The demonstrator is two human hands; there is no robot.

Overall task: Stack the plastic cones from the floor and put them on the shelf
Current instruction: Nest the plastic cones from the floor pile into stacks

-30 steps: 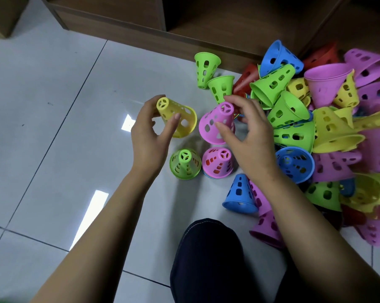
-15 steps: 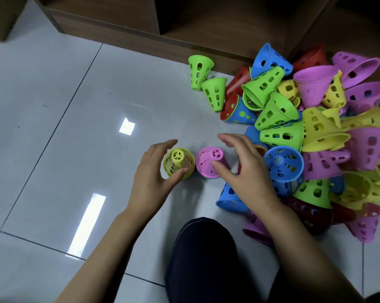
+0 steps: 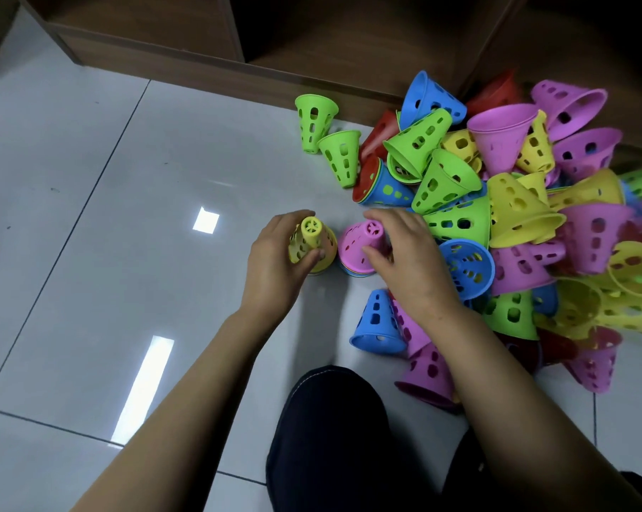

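Two upright cones stand side by side on the grey tiled floor (image 3: 127, 223), near the middle of the head view, narrow ends up and just apart. The left hand (image 3: 275, 267) is curled round the yellow cone (image 3: 312, 234), thumb on its near side and fingers wrapped over the far side; whether anything sits beneath it I cannot tell. The right hand (image 3: 411, 260) holds the pink cone (image 3: 360, 240), at three o'clock of the yellow one, with the thumb against its near wall and the fingers arched over its top. Thin coloured rims show under its base, so it caps a short stack. Further toward three o'clock, a loose pile (image 3: 515, 216) of green, yellow, blue, pink and red cones is heaped against the foot of the wooden shelf (image 3: 201, 68), which runs across twelve o'clock. A green pair (image 3: 343, 155) leans mouth-up at the pile's ten o'clock edge. A blue cone (image 3: 378, 323) stands at five o'clock of the pink one. A dark-trousered knee (image 3: 334, 419) fills six o'clock.
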